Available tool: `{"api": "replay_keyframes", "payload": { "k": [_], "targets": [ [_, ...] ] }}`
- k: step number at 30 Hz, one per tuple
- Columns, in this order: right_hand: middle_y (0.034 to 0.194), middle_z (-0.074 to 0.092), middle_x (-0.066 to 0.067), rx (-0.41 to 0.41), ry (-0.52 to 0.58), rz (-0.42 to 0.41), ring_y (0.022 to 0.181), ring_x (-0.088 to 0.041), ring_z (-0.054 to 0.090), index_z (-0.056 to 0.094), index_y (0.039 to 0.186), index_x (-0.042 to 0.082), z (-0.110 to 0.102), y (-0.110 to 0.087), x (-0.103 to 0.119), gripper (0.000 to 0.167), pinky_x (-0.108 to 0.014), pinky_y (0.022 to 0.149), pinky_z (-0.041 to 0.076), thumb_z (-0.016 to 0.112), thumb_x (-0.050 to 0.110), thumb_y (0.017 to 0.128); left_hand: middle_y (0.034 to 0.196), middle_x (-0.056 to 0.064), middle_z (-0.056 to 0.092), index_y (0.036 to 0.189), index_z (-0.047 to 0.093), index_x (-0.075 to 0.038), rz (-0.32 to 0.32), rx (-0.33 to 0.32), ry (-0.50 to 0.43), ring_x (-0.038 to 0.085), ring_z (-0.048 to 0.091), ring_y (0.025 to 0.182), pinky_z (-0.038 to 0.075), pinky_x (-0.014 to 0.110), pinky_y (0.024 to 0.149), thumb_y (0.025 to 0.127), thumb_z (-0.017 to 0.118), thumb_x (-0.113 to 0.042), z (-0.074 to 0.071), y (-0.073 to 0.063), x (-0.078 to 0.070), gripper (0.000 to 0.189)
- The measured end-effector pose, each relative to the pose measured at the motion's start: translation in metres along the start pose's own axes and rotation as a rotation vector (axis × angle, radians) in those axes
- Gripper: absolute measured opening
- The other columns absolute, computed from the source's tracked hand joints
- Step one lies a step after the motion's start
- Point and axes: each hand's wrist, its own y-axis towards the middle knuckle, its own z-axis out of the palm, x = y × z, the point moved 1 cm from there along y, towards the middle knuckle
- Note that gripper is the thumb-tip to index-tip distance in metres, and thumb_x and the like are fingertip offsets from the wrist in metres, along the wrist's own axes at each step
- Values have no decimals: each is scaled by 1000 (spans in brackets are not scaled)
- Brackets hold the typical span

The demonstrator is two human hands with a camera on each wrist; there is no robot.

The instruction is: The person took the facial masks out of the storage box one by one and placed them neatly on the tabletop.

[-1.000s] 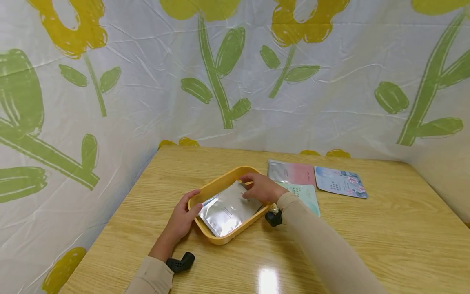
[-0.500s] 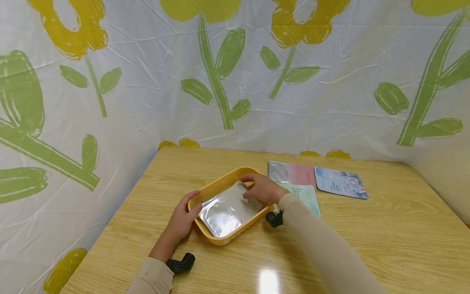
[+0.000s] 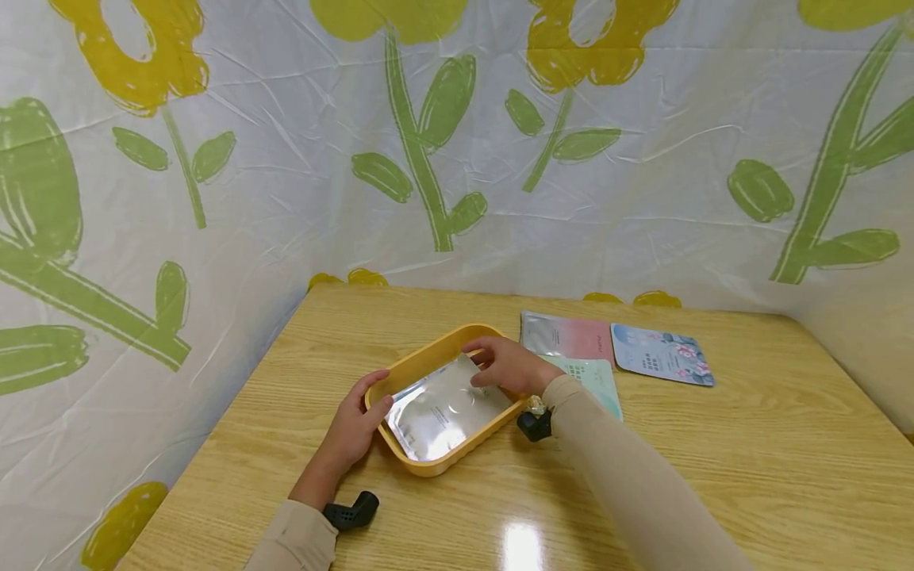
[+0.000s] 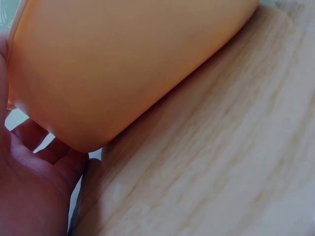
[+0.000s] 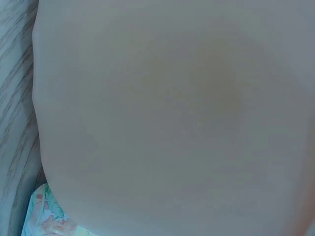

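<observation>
My left hand (image 3: 355, 420) grips the left end of a yellow plastic tray (image 3: 457, 460), thumb over the rim. In the left wrist view, fingers of that hand (image 4: 47, 147) curl under the orange-looking tray wall (image 4: 133, 59). Inside the tray lies a flat silver sachet (image 3: 443, 412) with small print, its surface reflecting light. My right hand (image 3: 510, 366) reaches over the tray's right side, with loosely bent fingers over the sachet's far right end. Thumb and forefinger stand apart; the other fingers are hidden. A pale blurred surface fills most of the right wrist view.
Right of the tray, a mint-green sachet (image 3: 596, 379) lies partly behind the right wrist. Behind it are a silver-and-pink sachet (image 3: 567, 335) and a blue floral one (image 3: 662, 354). A flower-printed cloth (image 3: 286, 198) hangs behind the wooden table (image 3: 750, 468).
The right hand has shifted very slightly left, and the reflections on the silver sachet have changed. The left hand and the tray stay in place.
</observation>
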Motion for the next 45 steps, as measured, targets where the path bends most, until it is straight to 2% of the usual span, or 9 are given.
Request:
{"api": "replay_keyframes", "payload": {
  "k": [7,14,19,26,34,42,45],
  "targets": [
    [129,60,-17,27,-6,15,120,-31,56,55,140,7,1,-1,1,56,-48,100,49,74,12,88,155,17,36,146,46,-8,2,3,-2,33,36,142,35,46,111,102,58,-13,0,-1,0,46],
    [127,61,-15,72,-11,-37,119,-33,55,58,139,7,4,-1,1,54,-45,97,50,74,9,87,155,17,36,146,46,-9,-1,1,-4,32,36,142,35,47,112,102,58,-13,0,-1,-1,46],
    [125,62,-9,76,-45,-49,109,-27,54,64,133,11,5,-2,3,48,-40,96,48,75,11,87,155,17,36,146,46,-9,1,3,-1,33,36,141,36,47,111,102,58,-14,0,-1,0,46],
    [121,62,-5,80,-67,-51,102,-24,53,66,131,12,4,-3,4,48,-34,84,50,77,13,85,155,18,36,146,46,-9,6,9,-10,34,38,140,38,47,109,102,57,-13,1,-1,-1,46],
    [129,60,-6,73,-81,-45,112,-25,51,67,128,14,4,-2,4,45,-39,98,44,76,13,84,154,19,37,147,45,-8,9,6,-16,36,40,139,40,45,107,102,56,-10,1,-2,-2,46],
    [131,60,-5,101,-104,-95,111,-21,53,68,127,13,3,-2,2,44,-34,96,44,76,13,83,154,19,37,146,45,-7,7,4,-8,35,40,139,40,44,108,102,56,-10,1,-1,-1,46],
    [133,60,-7,104,-121,-103,116,-23,52,69,126,13,4,-2,2,44,-36,100,43,77,13,82,153,19,38,146,45,-7,3,0,-12,34,41,138,40,42,107,102,56,-8,1,-1,-2,46]
  ]
}}
